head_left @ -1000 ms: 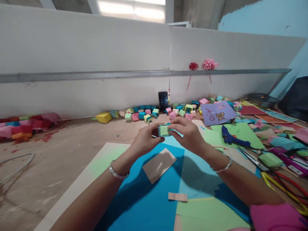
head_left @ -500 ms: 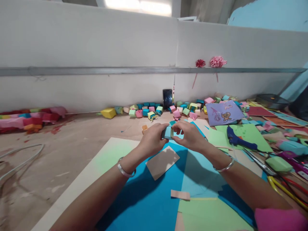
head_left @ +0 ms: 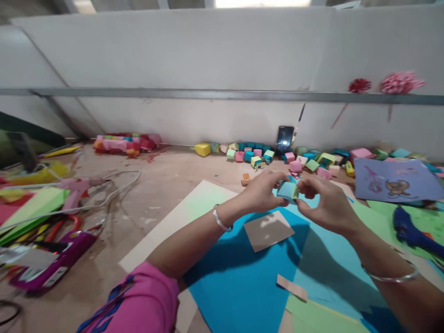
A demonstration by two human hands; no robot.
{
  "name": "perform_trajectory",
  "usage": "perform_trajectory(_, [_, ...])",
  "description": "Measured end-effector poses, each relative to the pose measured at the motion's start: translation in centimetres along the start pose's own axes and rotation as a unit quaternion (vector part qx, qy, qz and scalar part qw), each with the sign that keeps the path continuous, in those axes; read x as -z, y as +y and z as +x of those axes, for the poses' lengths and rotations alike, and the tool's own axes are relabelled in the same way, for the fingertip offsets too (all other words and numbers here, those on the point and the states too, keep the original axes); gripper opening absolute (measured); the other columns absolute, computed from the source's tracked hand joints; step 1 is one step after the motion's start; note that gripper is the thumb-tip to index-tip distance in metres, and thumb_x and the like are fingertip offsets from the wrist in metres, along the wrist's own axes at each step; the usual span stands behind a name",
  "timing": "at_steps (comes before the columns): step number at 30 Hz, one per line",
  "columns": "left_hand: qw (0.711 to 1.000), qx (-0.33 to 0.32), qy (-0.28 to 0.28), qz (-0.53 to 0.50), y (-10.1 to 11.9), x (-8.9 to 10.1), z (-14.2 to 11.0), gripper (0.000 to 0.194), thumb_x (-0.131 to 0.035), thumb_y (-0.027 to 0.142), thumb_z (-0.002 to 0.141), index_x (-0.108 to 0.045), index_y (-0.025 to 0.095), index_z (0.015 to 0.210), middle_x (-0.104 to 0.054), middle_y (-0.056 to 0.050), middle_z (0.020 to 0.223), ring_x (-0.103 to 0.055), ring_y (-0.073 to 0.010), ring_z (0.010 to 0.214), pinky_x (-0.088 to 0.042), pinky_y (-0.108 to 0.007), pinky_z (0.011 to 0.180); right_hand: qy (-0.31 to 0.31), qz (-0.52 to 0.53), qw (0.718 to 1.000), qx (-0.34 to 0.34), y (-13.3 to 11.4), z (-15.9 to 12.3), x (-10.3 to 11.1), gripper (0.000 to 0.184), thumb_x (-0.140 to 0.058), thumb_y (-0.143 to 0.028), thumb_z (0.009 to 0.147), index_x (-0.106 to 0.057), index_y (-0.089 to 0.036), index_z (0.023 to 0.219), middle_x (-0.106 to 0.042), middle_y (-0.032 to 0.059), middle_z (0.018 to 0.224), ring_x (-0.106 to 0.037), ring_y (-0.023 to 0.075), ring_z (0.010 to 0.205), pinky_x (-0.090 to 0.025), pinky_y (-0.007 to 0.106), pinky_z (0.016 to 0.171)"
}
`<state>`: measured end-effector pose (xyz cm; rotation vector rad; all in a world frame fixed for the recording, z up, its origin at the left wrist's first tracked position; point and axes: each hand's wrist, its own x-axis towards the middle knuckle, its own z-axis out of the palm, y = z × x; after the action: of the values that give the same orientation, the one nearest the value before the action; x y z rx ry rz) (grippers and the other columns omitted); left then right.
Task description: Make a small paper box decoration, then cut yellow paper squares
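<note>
Paper box (head_left: pixel 287 191): small, light blue, green end.

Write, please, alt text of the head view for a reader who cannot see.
The left hand holds a small blue and green box over coloured paper, the right hand at its green end; a phone and colourful boxes line the wall behind.

Left tabletop (head_left: pixel 156 192): passable between white cable (head_left: pixel 139 174) and cream sheet (head_left: pixel 166 226).
Back: paper cubes (head_left: pixel 248 156), phone (head_left: pixel 285 139) block.
Right: blue glue gun (head_left: pixel 411 230).
</note>
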<state>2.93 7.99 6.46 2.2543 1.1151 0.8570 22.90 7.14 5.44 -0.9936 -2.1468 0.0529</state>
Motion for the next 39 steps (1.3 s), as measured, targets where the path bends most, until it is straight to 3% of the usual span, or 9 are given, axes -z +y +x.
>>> perform_trajectory(5, [0.99,0.031,-0.026,-0.134,0.1,0.1,-0.1,0.043,-0.075,0.01,0.066,-0.059,0.019,0.105,-0.063,-0.004,0.098,-0.06,-0.019,0.092,-0.052,-0.032,0.074,-0.002,-0.014,1.0,0.004,0.6,-0.2,0.2,0.017,-0.062,-0.018,0.068,-0.053,-0.022,0.083,-0.056,-0.0005,0.074,-0.054,0.0152,0.064,-0.045,0.028,0.058])
perform_trajectory(10, [0.926,0.082,-0.079,-0.36,0.4,1.2,0.2,0.048,-0.074,0.007,0.066,-0.057,0.016,0.111,-0.064,-0.005,0.093,-0.063,-0.0159,0.083,-0.051,-0.031,0.073,0.002,0.032,0.999,-0.034,0.5,0.4,0.2,0.017,-0.061,-0.015,0.068,-0.054,-0.021,0.082,-0.058,0.0011,0.081,-0.058,0.0159,0.068,-0.051,0.031,0.062])
perform_trajectory(13, [0.915,0.065,-0.084,-0.389,0.5,1.8,0.5,0.044,-0.076,0.014,0.069,-0.062,0.016,0.11,-0.066,-0.006,0.096,-0.061,-0.0166,0.087,-0.049,-0.031,0.075,-0.041,0.109,0.991,-0.068,0.1,1.3,0.3,0.013,-0.06,-0.015,0.073,-0.058,-0.021,0.085,-0.063,0.0024,0.083,-0.062,0.0165,0.073,-0.054,0.031,0.065])
perform_trajectory(17, [0.904,0.059,-0.089,-0.415,0.6,2.2,0.8,0.042,-0.075,0.02,0.073,-0.063,0.017,0.113,-0.065,-0.005,0.096,-0.06,-0.0183,0.09,-0.048,-0.032,0.078,-0.099,0.303,0.933,-0.169,-0.7,2.3,1.0,0.008,-0.059,-0.023,0.081,-0.062,-0.02,0.088,-0.067,0.003,0.085,-0.067,0.0165,0.079,-0.057,0.03,0.067])
perform_trajectory(22, [0.872,0.132,-0.102,-0.461,0.7,2.3,0.7,0.056,-0.074,0.013,0.069,-0.058,0.027,0.121,-0.063,-0.001,0.096,-0.062,-0.0183,0.093,-0.051,-0.038,0.086,-0.045,0.399,0.882,-0.248,-2.0,2.0,0.8,0.019,-0.069,-0.031,0.078,-0.064,-0.019,0.091,-0.068,0.0025,0.087,-0.067,0.0143,0.08,-0.057,0.028,0.065])
perform_trajectory(26, [0.88,0.166,-0.121,-0.428,1.0,2.3,0.5,0.058,-0.074,0.014,0.07,-0.059,0.032,0.122,-0.062,0.001,0.096,-0.062,-0.0158,0.088,-0.053,-0.039,0.085,0.0,0.372,0.889,-0.267,-2.6,1.7,0.2,0.013,-0.071,-0.022,0.071,-0.062,-0.019,0.079,-0.066,-0.0005,0.077,-0.063,0.0118,0.071,-0.056,0.028,0.064])
perform_trajectory(29, [0.871,0.147,-0.118,-0.454,1.6,2.3,0.5,0.042,-0.074,0.018,0.073,-0.064,0.026,0.113,-0.064,0.0,0.096,-0.062,-0.0147,0.088,-0.052,-0.034,0.085,0.017,0.348,0.9,-0.263,-2.9,1.4,1.2,0.011,-0.068,-0.018,0.071,-0.063,-0.019,0.081,-0.067,-0.0001,0.081,-0.065,0.0128,0.075,-0.057,0.029,0.067])
perform_trajectory(35, [0.807,0.217,-0.077,-0.543,3.7,2.9,0.4,0.037,-0.061,-0.003,0.072,-0.06,0.019,0.102,-0.064,0.001,0.082,-0.065,-0.0152,0.082,-0.051,-0.048,0.093,0.054,0.18,0.964,-0.189,-4.4,-2.6,7.4,0.005,-0.066,-0.022,0.08,-0.068,-0.019,0.083,-0.069,0.0049,0.094,-0.065,0.018,0.089,-0.056,0.033,0.076])
perform_trajectory(39, [0.818,0.242,0.036,-0.521,5.0,3.0,0.3,0.035,-0.054,-0.008,0.069,-0.056,0.009,0.099,-0.064,-0.004,0.087,-0.066,-0.0176,0.084,-0.05,-0.052,0.095,0.047,0.049,0.976,-0.208,-5.6,-7.9,10.7,0.007,-0.062,-0.023,0.085,-0.069,-0.023,0.087,-0.069,0.0042,0.095,-0.065,0.0195,0.09,-0.056,0.036,0.078])
